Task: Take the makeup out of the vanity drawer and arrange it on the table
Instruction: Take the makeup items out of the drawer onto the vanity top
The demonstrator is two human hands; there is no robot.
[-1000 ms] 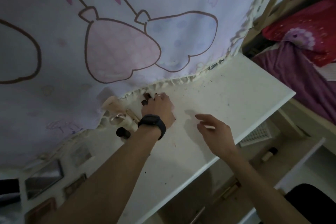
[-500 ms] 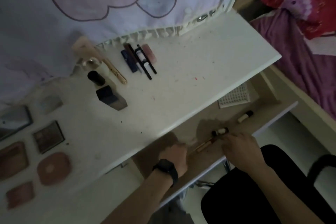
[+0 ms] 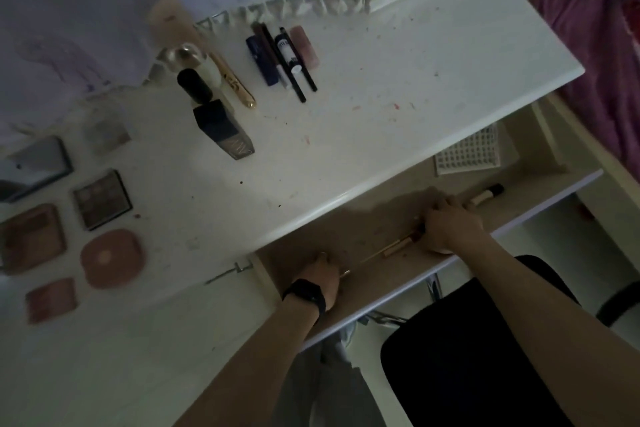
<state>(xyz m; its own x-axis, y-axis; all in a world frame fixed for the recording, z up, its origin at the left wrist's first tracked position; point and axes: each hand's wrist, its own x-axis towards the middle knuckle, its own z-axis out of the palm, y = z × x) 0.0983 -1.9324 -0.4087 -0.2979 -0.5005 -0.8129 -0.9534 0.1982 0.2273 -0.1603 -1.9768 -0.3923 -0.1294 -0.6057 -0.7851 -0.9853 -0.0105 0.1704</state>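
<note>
Makeup tube (image 3: 398, 245) in the open drawer (image 3: 346, 229), both hands inside.
The right hand (image 3: 450, 225) curls its fingers round the tube's dark end at the drawer's middle. The left hand (image 3: 320, 276), at the drawer's left end, looks curled, though dimness hides whether it pinches anything. A brush (image 3: 486, 193) lies toward the drawer's right.
</note>
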